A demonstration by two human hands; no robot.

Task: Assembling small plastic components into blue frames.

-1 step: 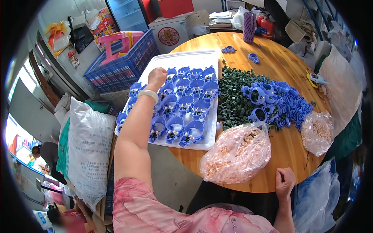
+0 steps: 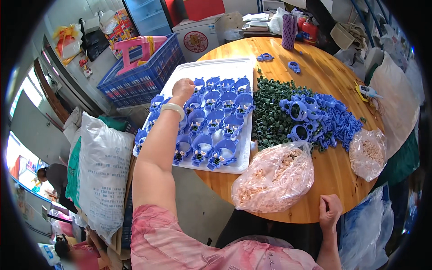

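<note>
White tray (image 2: 215, 67) overhanging table edge (image 2: 270, 220), open room between bags (image 2: 275, 181)

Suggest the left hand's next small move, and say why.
Probably the left hand should lift straight up: it is beside the back row of close-set blue pieces on the white tray, so a sideways sweep might knock one. Its grip is hidden.

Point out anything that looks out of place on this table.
Two blue plastic pieces lie toward the far side of the round table, apart from the blue pile and the white tray; they look like strays.
</note>
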